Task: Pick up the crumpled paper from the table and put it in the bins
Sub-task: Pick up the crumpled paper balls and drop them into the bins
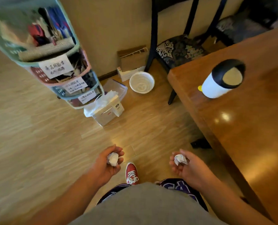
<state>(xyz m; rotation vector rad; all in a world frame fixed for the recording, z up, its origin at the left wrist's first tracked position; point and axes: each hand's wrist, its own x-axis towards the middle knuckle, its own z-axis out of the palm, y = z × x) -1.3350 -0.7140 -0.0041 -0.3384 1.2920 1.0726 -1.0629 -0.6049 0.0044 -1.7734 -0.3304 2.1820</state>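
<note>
**Asker:** What are the two hands doing?

**Onlooker:** Both are held out, palms up, above the wooden floor (37,143). The left hand (108,164) cups the left paper ball (113,160), a white crumpled wad, with its fingers (117,151) curled round it. The right hand (186,167) holds the right paper ball (180,159) the same way, its fingers curled more loosely.

**Asker:** Where are the bins?

**Onlooker:** On the floor by the far wall, well apart from the hands. A white round bin (141,82) sits near the table's far left corner, beside a dark chair (175,51). A clear bin (109,116) lined with a white bag stands to its left, at the foot of a stacked storage rack (62,65) with paper labels.

**Asker:** And the table?

**Onlooker:** The brown table (248,135) runs along the person's right. A white tumbler (216,85) with a black lid stands near its far left corner. A red shoe (131,173) shows on the floor between the hands.
</note>
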